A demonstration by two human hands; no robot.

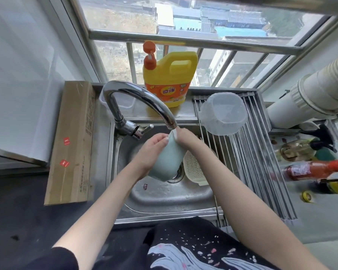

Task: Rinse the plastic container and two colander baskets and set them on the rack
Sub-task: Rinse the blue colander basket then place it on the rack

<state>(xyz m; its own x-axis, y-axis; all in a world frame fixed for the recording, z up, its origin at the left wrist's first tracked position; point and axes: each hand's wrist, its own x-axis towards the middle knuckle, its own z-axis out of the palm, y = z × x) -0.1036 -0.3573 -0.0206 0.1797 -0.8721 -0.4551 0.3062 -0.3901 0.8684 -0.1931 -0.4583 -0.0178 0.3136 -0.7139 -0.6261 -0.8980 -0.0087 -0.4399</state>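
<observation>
Barred window (183, 26) above steel counter, daylight, rooftops far below. White wall (18, 75) left. Dark worktop (18, 211) lower left. Ribbed white duct (320, 90) right, near window corner.

Both hands, left (152, 151) and right (183, 137), hold a colander basket (167, 162) over the sink (164, 193), under the faucet (137, 102). A second colander basket (193, 168) lies in the sink to its right. The plastic container (223, 114) rests on the rack (258, 162) right of the sink. Behind the faucet stands a detergent jug (169, 78); a cardboard box (72, 143) lies left on the worktop (18, 201).

pale green basket (167, 162), yellow bottle (169, 78) (orange cap).
</observation>
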